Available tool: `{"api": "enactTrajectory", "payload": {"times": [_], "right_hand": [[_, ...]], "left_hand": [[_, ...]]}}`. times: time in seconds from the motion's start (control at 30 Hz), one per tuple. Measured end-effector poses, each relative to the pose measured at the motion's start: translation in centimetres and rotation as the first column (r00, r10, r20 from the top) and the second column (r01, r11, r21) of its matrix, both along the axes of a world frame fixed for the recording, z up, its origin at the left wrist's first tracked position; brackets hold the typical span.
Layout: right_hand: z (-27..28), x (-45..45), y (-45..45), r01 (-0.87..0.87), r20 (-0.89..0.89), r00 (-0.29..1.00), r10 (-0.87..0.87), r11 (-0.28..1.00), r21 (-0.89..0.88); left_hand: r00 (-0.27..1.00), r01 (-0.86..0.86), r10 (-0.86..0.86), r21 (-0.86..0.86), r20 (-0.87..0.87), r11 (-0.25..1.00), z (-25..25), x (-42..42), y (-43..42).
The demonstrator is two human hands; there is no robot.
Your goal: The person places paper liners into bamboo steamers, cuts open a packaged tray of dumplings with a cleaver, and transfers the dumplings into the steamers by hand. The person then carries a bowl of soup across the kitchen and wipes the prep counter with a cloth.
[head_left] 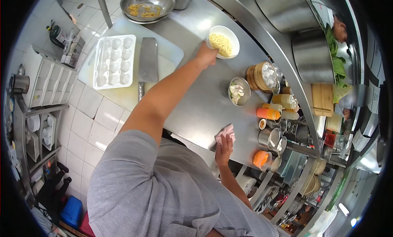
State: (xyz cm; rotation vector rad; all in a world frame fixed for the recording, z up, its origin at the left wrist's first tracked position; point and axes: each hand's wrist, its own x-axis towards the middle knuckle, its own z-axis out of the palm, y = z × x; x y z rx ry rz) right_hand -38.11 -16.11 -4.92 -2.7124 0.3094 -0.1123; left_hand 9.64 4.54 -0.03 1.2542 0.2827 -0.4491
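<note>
At the upper middle, my left hand (208, 56) grips the near rim of a white bowl (223, 41) of yellow noodles on the steel counter (192, 102). Nearer my body, my right hand (224, 150) presses down on a crumpled pink cloth (226, 133), with its fingers over it. Between the two hands, toward the right, stands a metal bowl (240, 91) with pale and green food in it.
A cleaver (148, 61) and a white egg tray (115, 61) lie on the cutting board (170, 48). Colanders (147, 4) stand behind. Sauce bottles (268, 113), a bamboo steamer (257, 76) and an orange-filled tub (260, 159) line the right side. Another person's hand (339, 29) shows beyond the shelf.
</note>
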Motion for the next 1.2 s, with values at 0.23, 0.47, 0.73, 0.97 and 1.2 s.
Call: {"api": "enactTrajectory", "payload": {"times": [0.23, 0.47, 0.73, 0.97, 1.2], "right_hand": [[-0.5, 21.1, 7.8, -0.339, 0.155, 0.928, 0.339, 0.941, -0.027], [-5.6, 48.8, 14.9, -0.511, 0.141, 0.856, 0.497, 0.855, 0.088], [-7.3, 60.5, 21.5, -0.713, -0.036, 0.664, 0.747, 0.647, 0.271], [-5.0, 47.1, 16.1, -0.36, -0.04, 0.932, 0.36, 0.933, -0.015], [0.2, 24.6, 17.1, -0.667, -0.005, 0.744, 0.668, 0.743, 0.051]], "left_hand": [[0.973, 0.049, -0.043, -0.021, 0.226, 0.999, 4.4, -10.4, 16.2], [0.896, -0.385, 0.139, 0.583, 0.422, 0.715, 5.8, -16.3, 38.4], [0.971, -0.23, 0.158, 0.885, 0.18, 0.406, 1.9, -17.4, 43.6], [0.975, -0.2, 0.024, 0.819, 0.223, 0.538, -1.2, -16.0, 44.5], [0.965, -0.259, 0.143, 0.703, 0.22, 0.662, 5.1, -15.6, 44.8]]}}
